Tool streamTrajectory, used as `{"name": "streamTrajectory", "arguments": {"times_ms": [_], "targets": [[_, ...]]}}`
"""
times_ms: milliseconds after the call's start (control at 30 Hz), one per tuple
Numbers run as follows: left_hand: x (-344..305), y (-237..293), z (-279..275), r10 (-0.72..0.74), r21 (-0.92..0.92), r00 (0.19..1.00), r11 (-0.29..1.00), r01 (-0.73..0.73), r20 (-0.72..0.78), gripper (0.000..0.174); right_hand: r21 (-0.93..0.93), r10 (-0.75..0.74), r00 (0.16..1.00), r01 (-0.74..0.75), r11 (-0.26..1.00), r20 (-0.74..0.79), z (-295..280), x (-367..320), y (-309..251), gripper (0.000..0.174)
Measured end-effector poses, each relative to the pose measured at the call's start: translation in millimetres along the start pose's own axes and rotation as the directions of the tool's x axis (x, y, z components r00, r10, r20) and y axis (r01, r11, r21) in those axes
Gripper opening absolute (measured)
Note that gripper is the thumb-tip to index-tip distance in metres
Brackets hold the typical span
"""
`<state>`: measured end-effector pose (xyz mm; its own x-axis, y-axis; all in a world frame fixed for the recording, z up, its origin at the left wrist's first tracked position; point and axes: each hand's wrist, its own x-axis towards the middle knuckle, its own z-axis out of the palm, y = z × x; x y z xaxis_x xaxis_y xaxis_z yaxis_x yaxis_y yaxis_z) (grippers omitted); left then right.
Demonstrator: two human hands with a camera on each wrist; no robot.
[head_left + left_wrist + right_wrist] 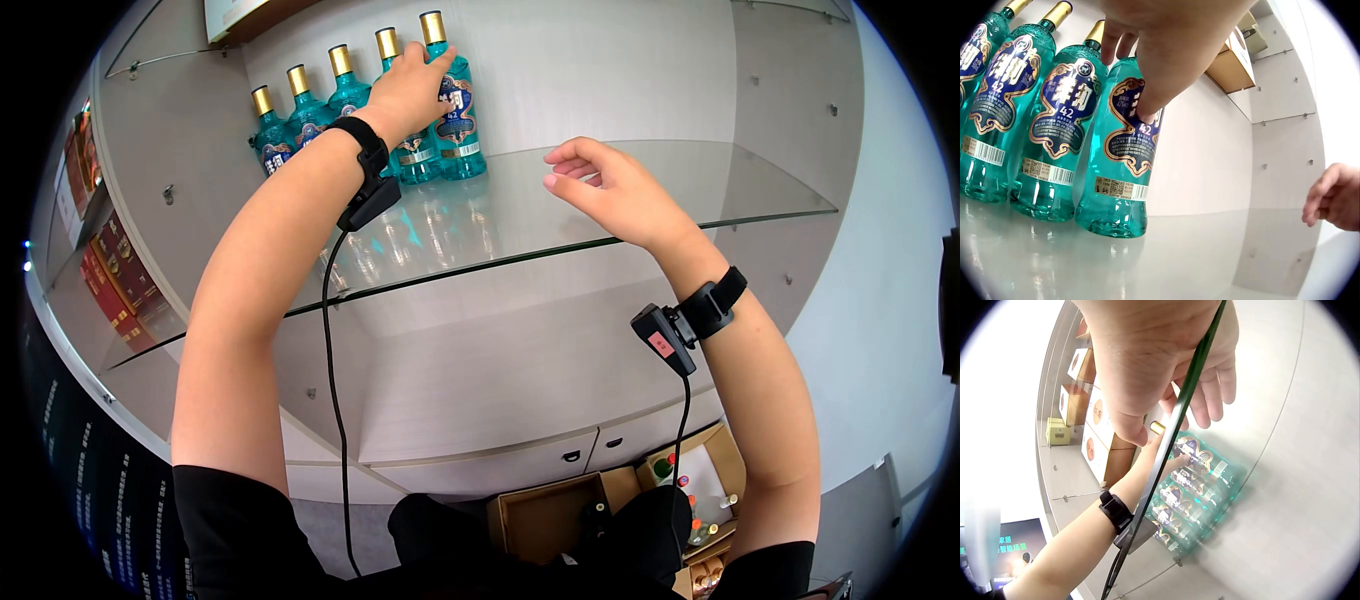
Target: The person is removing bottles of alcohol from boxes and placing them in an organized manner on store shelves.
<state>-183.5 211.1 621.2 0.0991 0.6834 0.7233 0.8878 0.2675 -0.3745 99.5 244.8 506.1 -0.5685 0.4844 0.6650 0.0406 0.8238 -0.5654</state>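
Several teal glass bottles with gold caps and dark blue labels stand in a row on a glass shelf [740, 185]. At the right end of the row, my left hand [402, 95] grips the last bottle [462, 125] by its upper body. The left wrist view shows the thumb across that bottle's label [1125, 140] and the fingers round its far side. Close beside it on the left is another bottle [1060, 119]. My right hand [618, 190] hovers near the shelf's front edge, fingers loosely bent, holding nothing.
The shelf's glass edge [1179, 412] crosses the right wrist view. Boxes [1110, 434] sit on another shelf. Below are drawers [520, 465], an open cardboard box [535, 510] and a carton of small bottles [735, 455]. Black cables hang from both wrists.
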Motion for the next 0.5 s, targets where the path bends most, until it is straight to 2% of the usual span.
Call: {"name": "streamTrajectory", "arguments": {"times_ms": [100,200,500], "targets": [[1.5,0.9,4.4,0.000,0.010,1.000,1.000,0.000,-0.004,0.084,0.012,0.008,1.000,-0.008,1.000,0.004,-0.7,-1.0,-2.6,0.047],[1.8,2.0,8.2,0.014,-0.012,0.999,1.000,-0.014,-0.036,0.079,0.025,0.052,0.999,-0.052,0.998,0.001,-1.0,-2.6,-5.3,0.046],[0.9,-1.9,11.8,0.075,-0.045,0.996,0.996,-0.077,-0.049,0.064,-0.008,0.029,1.000,-0.029,1.000,0.006,0.8,-0.6,-5.2,0.039]]}}
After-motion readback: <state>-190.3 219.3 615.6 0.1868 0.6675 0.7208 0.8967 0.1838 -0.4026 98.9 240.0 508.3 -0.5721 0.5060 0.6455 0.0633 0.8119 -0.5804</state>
